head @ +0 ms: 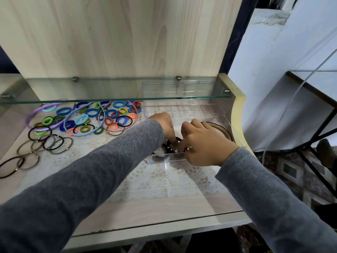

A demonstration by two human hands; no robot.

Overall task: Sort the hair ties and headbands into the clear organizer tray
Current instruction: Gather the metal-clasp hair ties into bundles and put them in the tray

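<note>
The clear organizer tray (215, 111) lies on the lace mat at the right. Both my hands reach into its front compartment. My left hand (164, 123) and my right hand (202, 141) have their fingers curled on black hair ties (172, 141) lying there. A brown headband (225, 129) curves along the tray's right side behind my right hand. A pile of colourful hair ties (109, 114) and thin headbands, lilac (34, 114) and blue (73, 114), lies at the left. Thin brown and black ties (49, 142) sit nearer the front left.
A glass shelf (113, 98) hangs low over the back of the desk, above the pile and the tray's far end. The lace mat (164, 179) covers the desk's middle. The desk's right edge (238, 110) curves close beside the tray.
</note>
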